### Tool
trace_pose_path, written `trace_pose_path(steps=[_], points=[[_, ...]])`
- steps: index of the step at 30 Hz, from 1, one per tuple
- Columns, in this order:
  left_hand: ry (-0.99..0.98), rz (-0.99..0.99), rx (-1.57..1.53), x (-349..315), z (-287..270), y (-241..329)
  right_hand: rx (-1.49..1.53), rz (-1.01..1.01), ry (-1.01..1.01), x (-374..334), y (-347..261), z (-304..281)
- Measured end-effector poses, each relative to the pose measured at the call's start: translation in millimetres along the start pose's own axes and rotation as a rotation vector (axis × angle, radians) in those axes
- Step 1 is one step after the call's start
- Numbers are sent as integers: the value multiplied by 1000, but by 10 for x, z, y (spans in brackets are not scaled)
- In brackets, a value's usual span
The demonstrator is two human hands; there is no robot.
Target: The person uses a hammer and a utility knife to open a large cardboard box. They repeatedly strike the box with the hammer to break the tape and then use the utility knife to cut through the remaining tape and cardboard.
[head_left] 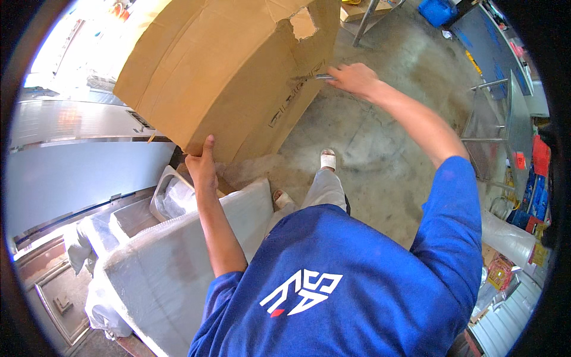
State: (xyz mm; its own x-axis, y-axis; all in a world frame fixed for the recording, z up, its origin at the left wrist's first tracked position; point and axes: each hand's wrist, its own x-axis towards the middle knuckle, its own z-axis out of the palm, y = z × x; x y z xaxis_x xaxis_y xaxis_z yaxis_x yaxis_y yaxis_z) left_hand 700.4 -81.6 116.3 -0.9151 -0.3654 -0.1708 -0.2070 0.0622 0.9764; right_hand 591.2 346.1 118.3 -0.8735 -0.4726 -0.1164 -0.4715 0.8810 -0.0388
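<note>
A large brown cardboard box [238, 77] stands tilted in front of me, with dark handwriting along one side and a ragged hole near its top right. My left hand [202, 166] grips the box's near lower corner, thumb up against the cardboard. In the fingers of my right hand [355, 80] is a slim grey-blue tool [325, 77], pointing left at the written side. Its tip is at or close to the cardboard; I cannot tell whether it touches, nor whether the tool is a knife or a pen.
Plastic-wrapped panels [184, 268] stand by my left side, next to a wrapped white basin [171, 193]. Beyond them is a long metal counter [89, 163]. A metal-framed rack [491, 140] stands right, a blue container [438, 12] far right. Concrete floor [380, 178] lies between.
</note>
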Motion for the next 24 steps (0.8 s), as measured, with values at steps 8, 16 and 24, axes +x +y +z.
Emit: trace_pose_path(steps=[8, 16, 24], points=[[-34, 20, 55, -32, -34, 30, 1974, 763, 301, -310, -981, 840], [-30, 2, 83, -54, -51, 65, 2316, 820, 474, 195, -1486, 623], [-36, -27, 68, -32, -58, 67, 2177, 807, 569, 301, -625, 389]])
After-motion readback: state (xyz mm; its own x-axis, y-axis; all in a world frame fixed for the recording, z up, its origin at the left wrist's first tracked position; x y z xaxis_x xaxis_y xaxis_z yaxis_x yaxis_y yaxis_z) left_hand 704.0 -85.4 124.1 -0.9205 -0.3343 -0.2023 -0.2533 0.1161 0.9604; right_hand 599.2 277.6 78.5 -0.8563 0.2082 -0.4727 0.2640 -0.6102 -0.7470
